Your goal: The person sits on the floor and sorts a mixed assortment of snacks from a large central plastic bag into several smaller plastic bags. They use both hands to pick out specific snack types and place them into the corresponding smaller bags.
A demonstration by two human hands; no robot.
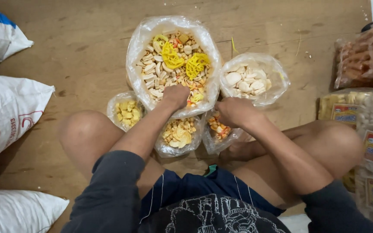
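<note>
My left hand (175,96) is sunk knuckles-up into the big clear bag of mixed crackers (173,64), fingers curled down among the pieces; I cannot tell whether they have closed on any. My right hand (235,111) sits fisted, knuckles up, on the rim of the small bag of orange-and-white bits (219,128), apparently pinching the plastic. Just beyond it lies the bag of pale round crackers (249,80); below my left wrist sits the bag of yellow chips (178,134), and further left the bag of yellow cubes (127,112), all on the wooden floor (83,51). I judge the crackers light, dry and brittle: scoop them loosely, never squeeze. The thin film is slippery and floppy, so grip a gathered rim.
</note>
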